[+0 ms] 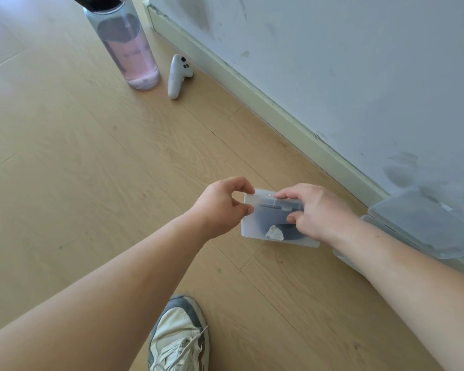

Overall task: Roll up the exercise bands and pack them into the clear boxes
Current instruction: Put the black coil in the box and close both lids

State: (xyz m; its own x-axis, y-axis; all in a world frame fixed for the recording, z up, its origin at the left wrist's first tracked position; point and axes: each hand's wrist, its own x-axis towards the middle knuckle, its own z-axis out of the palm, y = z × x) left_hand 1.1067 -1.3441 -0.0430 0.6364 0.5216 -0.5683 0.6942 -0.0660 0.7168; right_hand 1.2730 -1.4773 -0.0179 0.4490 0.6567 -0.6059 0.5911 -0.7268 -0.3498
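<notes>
- The clear box (255,223) is held between both hands, low over the wooden floor (91,156) and near the baseboard (252,87). Whether its lower edge touches the floor cannot be told.
- Inside it lies a dark grey rolled band (272,218) with a crumpled white tag (274,233) showing through the wall of the box.
- The left hand (223,207) pinches the box's left edge, with its fingers curled over the upper corner and its thumb below.
- The right hand (314,212) grips the box's right part: fingertips on the top edge beside the latch, thumb pressed on the front face.
- More clear boxes (426,223) are stacked against the wall (332,62), just right of the right wrist (partly hidden by the forearm).
- Farther along the baseboard stand a water bottle (129,49) of pink liquid and, just beside it, a white controller (178,74).
- A sneaker (180,336) sits at the floor's near edge.
</notes>
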